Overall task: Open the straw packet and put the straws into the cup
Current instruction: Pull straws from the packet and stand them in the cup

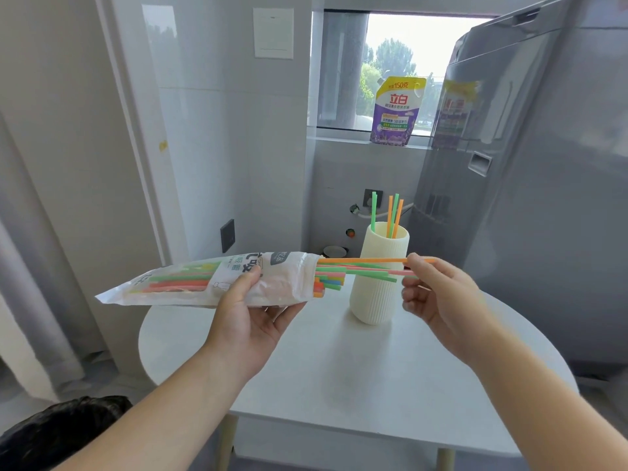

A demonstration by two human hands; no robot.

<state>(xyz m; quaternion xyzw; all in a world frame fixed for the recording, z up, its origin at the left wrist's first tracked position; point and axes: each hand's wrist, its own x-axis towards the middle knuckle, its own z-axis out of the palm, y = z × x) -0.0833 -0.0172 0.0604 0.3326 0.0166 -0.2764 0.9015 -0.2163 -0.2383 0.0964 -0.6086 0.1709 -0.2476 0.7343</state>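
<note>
Orange straw: thin plastic tube lying level, one end inside the packet's open mouth, the other just past the right fingertips, crossing in front of the cup's upper part. I judge it nearly weightless, springy and smooth, and easy to kink under a hard squeeze. A light pinch near the free end suits it.
Bundled straws: green, pink, orange and blue ends fan out of the mouth at uneven lengths. They would likely slide out together if the packet tips down.
Straw packet: soft crinkly film, printed white with a clear stretch, held roughly level above the table's left side, mouth toward the cup. It looks light and slick, best held round the middle.
Left hand: palm up beneath the packet, thumb on top, fingers wrapped below, clamped round its middle.
Right hand: thumb and forefinger closed on the orange straw. A pink straw also reaches the fingers; whether it is gripped I cannot tell.
Cup: tall, ribbed, cream, upright on the table. It looks rigid, but tall and narrow enough to tip if knocked.
Straws in cup: two green and two orange, leaning inside.
Table: round, white, smooth top.
Room: pale tiled wall with a dark socket, grey appliance at right, purple detergent pouch on the window sill, trees outside.
</note>
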